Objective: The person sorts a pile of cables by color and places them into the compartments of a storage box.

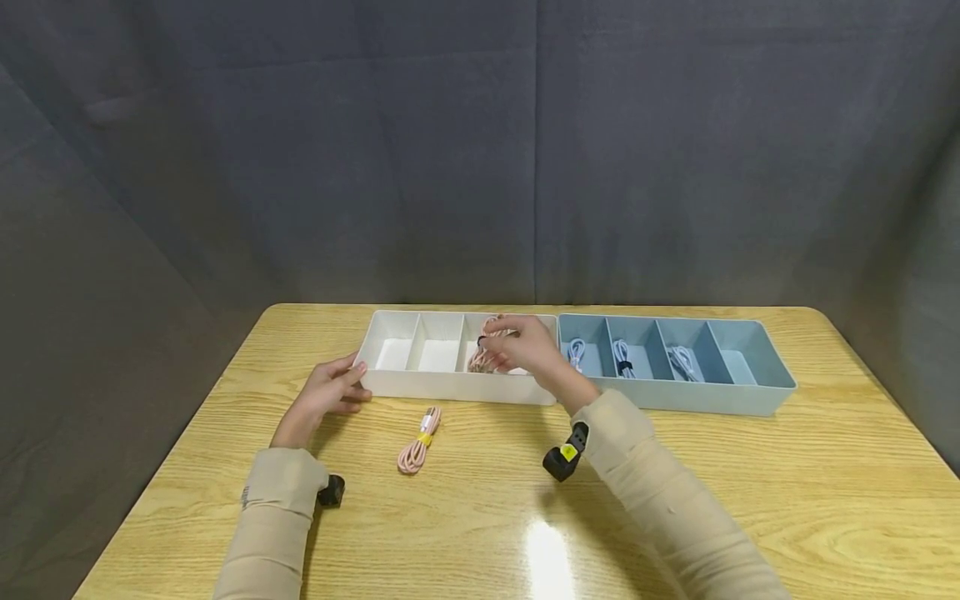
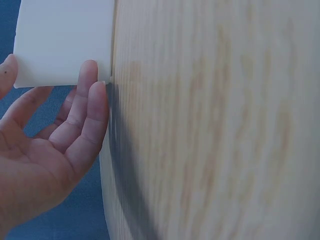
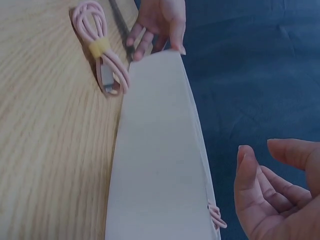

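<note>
A long white divided box [image 1: 457, 386] stands toward the back of the table. My left hand [image 1: 330, 390] rests at its left end, the thumb at the rim and relaxed fingers against the corner. Over the third compartment reaches my right hand [image 1: 528, 346], thumb and fingers apart with nothing between them in the right wrist view. A coiled pink cable [image 1: 478, 362] with a black tie lies in that compartment below the fingers, partly covered by them. Another coiled pink cable [image 1: 418, 442], wrapped with a yellow tie, lies on the table in front of the box.
Right of the white box, end to end with it, stands a blue-grey divided box [image 1: 697, 397]. Its three left compartments each hold a coiled pale cable, such as the one with a black tie [image 1: 622, 358]. A dark curtain [image 1: 450, 167] hangs behind the table.
</note>
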